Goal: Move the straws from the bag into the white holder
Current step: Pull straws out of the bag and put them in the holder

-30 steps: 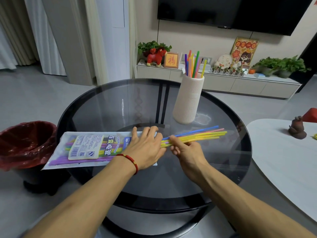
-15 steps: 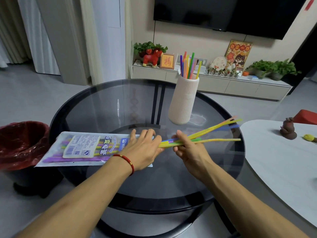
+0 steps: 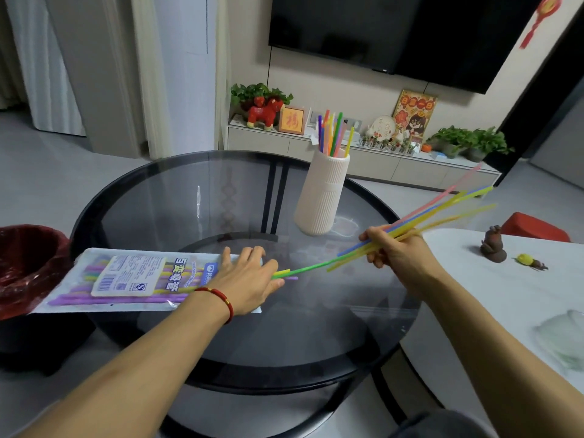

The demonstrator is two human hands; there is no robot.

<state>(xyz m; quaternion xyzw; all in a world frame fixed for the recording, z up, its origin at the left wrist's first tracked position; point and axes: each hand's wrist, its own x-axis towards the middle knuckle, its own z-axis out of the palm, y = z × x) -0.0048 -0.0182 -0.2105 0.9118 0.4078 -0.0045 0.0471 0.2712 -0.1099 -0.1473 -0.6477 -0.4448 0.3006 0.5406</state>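
Round dark glass surface (image 3: 177,210) stood on grey tile floor (image 3: 47,172). Black TV (image 3: 410,33) hung on beige wall above low white cabinet (image 3: 395,167) with plants and ornaments. White curtains (image 3: 41,74) left; white side table (image 3: 489,295) right.

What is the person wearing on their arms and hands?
Both arms are bare, with no sleeves and no gloves. The left hand has a thin red cord bracelet with a small gold bead at the wrist. The right hand wears nothing: no ring, watch or band shows.
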